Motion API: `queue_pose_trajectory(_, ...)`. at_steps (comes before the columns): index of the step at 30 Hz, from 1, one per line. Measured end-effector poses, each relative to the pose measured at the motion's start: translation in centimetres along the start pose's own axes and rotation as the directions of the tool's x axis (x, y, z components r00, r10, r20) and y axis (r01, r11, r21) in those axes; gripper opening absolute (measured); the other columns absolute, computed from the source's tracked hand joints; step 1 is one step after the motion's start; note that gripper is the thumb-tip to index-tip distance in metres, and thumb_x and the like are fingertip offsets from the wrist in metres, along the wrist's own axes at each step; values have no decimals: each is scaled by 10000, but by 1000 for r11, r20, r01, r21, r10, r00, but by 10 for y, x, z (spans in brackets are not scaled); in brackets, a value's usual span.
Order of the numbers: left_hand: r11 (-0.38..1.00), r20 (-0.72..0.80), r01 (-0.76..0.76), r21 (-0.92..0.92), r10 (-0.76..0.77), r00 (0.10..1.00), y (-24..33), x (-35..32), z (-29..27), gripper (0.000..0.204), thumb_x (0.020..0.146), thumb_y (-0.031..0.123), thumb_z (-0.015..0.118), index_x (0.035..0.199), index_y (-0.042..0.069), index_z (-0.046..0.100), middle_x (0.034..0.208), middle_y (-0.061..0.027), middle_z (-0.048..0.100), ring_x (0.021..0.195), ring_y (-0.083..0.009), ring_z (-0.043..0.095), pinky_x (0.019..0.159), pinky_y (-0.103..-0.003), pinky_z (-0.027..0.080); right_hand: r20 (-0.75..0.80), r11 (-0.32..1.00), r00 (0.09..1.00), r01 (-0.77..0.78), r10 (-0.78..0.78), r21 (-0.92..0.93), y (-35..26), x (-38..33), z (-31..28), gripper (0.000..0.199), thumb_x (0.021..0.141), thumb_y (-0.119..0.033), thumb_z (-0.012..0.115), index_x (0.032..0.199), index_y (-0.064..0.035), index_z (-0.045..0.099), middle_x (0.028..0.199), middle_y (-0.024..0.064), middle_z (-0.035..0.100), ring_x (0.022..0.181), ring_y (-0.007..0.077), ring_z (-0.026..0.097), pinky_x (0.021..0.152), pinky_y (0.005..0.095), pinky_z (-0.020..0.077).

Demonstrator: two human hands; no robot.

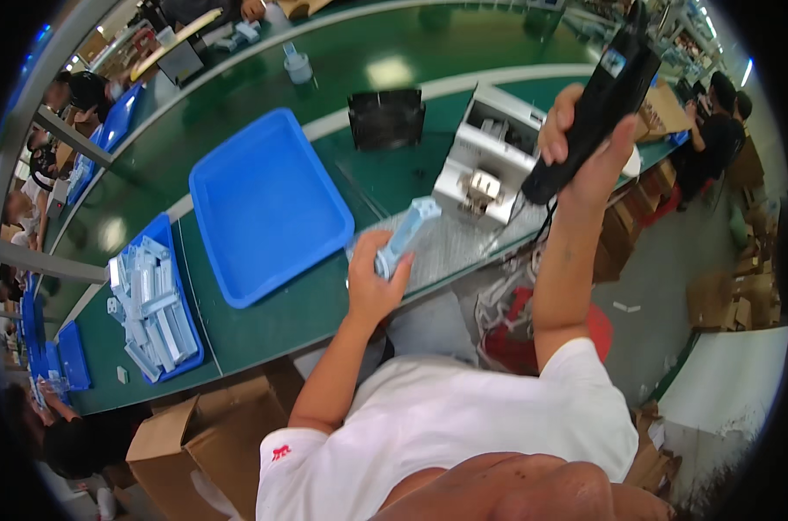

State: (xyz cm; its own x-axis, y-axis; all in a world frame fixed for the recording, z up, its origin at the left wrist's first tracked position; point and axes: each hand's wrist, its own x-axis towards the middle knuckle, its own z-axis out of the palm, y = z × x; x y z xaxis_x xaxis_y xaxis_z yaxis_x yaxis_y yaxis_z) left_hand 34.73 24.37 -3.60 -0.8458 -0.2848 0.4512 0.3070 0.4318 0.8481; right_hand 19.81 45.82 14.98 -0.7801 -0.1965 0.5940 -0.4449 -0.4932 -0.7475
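Note:
My left hand (378,282) is closed round a long pale-blue plastic part (404,233), which tilts up and away to the right over the bench. My right hand (589,152) grips a thick black handheld power tool (595,108), raised at the right with a dark cord hanging below it. Its working tip cannot be made out. Between the two hands stands a white metal fixture (470,161) with a small shiny metal block (483,188) on its near part. Under the pale-blue part lies a clear, textured sheet (433,260) on the bench.
A large blue tray (238,291) lies left of my left hand. Beyond it, a smaller blue tray (194,352) holds several pale-blue parts. A black holder (387,119) stands behind the fixture. Cardboard boxes (229,425) sit below the bench edge; people work at both sides.

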Motion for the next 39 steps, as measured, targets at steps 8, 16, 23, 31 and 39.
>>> queue_pose_trajectory(8,1000,5,-5,-1,5,1000,3,3,2,288,773,50,762,1010,3,606,1003,-155,636,895,-316,623,805,-368,486,-158,864,906,304,-392,-401,6,24,26,363,1032,-405,510,1150,-62,497,823,122,598,567,184,565,525,306,472)
queue_pose_trajectory(16,1000,2,-21,-6,21,1000,-2,4,4,307,765,52,767,1020,5,602,1014,-145,640,897,-306,625,802,-365,489,-5,828,885,433,-465,-355,12,35,44,234,1057,-292,523,1158,-82,501,769,70,603,526,123,560,467,243,460)
queue_pose_trajectory(23,1000,-1,0,-22,0,1000,-4,2,4,292,807,77,758,1057,32,615,1006,-110,661,916,-240,617,849,-328,469,17,818,869,471,-494,-331,13,41,53,250,1046,-316,550,1109,-78,506,759,63,600,524,118,556,466,241,462)
queue_pose_trajectory(31,1000,-7,2,-25,-2,1000,-2,1,4,316,774,69,777,1036,15,610,1030,-149,646,929,-304,631,825,-366,495,-35,907,950,285,-311,-311,19,22,37,384,1015,-427,530,1120,-59,503,831,112,604,592,184,568,550,313,480)
queue_pose_trajectory(39,998,-27,-56,-18,56,998,-4,2,1,305,762,65,785,1018,24,625,1016,-135,650,921,-302,642,813,-365,500,137,941,990,-86,43,329,-3,16,18,716,842,-673,568,1207,-57,524,958,139,549,687,195,507,649,340,423)
